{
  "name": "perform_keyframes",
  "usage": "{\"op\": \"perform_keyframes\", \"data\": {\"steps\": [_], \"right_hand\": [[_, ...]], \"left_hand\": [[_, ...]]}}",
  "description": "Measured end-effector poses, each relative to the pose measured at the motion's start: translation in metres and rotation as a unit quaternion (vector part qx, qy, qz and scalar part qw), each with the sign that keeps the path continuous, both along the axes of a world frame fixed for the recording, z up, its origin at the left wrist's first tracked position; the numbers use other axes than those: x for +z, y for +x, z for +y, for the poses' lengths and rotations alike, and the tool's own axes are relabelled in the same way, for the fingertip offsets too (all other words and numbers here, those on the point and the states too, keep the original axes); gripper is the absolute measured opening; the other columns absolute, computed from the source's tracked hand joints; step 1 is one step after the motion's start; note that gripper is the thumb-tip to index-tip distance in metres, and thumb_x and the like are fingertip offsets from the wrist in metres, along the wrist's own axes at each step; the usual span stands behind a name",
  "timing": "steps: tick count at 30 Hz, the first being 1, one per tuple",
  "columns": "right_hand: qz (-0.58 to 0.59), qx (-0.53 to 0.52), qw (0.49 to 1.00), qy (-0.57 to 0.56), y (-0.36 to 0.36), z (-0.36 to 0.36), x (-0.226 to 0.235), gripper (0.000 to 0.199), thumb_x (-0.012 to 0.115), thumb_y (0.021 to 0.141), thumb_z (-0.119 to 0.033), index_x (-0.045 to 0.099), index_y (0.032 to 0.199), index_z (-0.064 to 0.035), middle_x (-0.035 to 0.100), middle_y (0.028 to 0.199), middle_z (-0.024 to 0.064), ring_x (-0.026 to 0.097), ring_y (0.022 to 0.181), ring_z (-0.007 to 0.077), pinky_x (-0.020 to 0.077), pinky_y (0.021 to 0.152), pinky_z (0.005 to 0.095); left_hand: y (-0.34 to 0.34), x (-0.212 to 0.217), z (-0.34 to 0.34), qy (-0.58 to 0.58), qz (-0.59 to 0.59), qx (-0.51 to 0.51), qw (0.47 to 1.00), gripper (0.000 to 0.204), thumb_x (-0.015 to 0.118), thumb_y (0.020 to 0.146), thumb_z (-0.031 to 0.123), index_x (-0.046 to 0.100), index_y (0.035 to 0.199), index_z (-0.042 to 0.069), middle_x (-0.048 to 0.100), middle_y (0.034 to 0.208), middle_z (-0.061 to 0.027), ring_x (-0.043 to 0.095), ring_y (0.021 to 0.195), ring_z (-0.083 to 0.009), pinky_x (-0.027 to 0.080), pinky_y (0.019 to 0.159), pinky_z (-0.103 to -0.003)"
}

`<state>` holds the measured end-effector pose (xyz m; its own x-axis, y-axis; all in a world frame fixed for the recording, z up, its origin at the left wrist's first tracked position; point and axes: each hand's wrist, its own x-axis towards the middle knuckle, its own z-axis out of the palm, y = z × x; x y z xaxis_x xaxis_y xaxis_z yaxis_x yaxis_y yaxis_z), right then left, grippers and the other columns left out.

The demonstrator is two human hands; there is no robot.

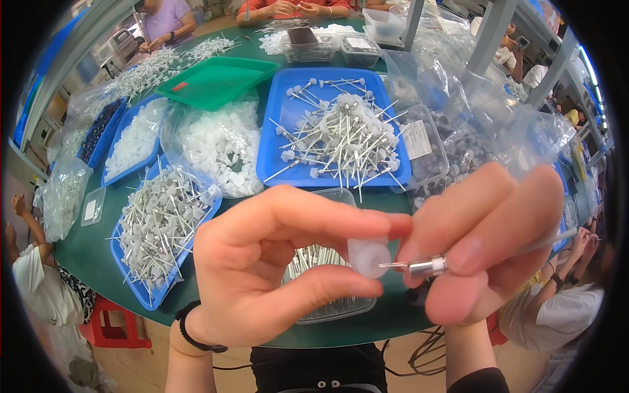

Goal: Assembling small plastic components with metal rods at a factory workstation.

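Close to the camera, my left hand (252, 262) pinches a translucent white plastic cap (369, 258) between thumb and forefinger. My right hand (488, 239) grips a thin whitish rod with a metal fitting (427, 266), its shaft running back between the fingers. A fine pin at the fitting's front meets the cap's round face; how deep it goes, I cannot tell. Under my hands, partly covered by them, sits a clear plastic box (344, 313) of white rods. Just beyond, a blue tray (272, 154) carries a heap of rods with white caps on their ends.
Another blue tray (145, 298) of capped rods lies on the left of the green table (82, 252). Behind it are a bag of white caps (226, 147), a green tray (219, 78) and a blue tray of white pieces (134, 141). Clear bags (452, 72) crowd the right; co-workers sit around.
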<state>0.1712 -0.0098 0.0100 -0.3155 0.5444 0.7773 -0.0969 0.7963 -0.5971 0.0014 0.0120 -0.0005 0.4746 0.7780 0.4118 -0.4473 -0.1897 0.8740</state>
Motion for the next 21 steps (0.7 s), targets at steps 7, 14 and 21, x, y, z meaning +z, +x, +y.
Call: {"op": "perform_keyframes", "data": {"steps": [7,14,21], "right_hand": [[-0.029,0.015,0.999,0.036,0.004,0.007,0.002,0.035,0.069,0.064,-0.012,0.041,0.080,-0.0010,0.052,0.070,0.0154,0.054,0.053,0.0139,0.0463,0.050,0.0179],[-0.071,-0.064,0.993,0.069,0.000,0.007,0.001,0.034,0.070,0.062,-0.017,0.042,0.076,-0.0032,0.053,0.065,0.0129,0.051,0.049,0.0122,0.0423,0.045,0.0157],[0.025,-0.056,0.998,0.021,-0.008,0.009,-0.006,0.034,0.069,0.063,-0.020,0.042,0.076,-0.0046,0.053,0.066,0.0120,0.050,0.046,0.0107,0.0415,0.043,0.0158]], "left_hand": [[-0.001,0.000,-0.001,-0.012,0.003,0.000,1.000,0.037,0.072,0.062,0.012,0.049,0.088,-0.004,0.058,0.087,-0.0146,0.057,0.078,-0.0166,0.046,0.069,-0.025],[-0.004,-0.002,0.003,0.071,0.060,0.021,0.995,0.042,0.071,0.063,0.016,0.049,0.090,-0.006,0.057,0.087,-0.0139,0.057,0.078,-0.0167,0.045,0.069,-0.025],[-0.004,0.000,0.001,0.006,0.033,0.019,0.999,0.041,0.072,0.062,0.015,0.050,0.089,-0.006,0.058,0.085,-0.0140,0.057,0.077,-0.0160,0.045,0.068,-0.025]]}}
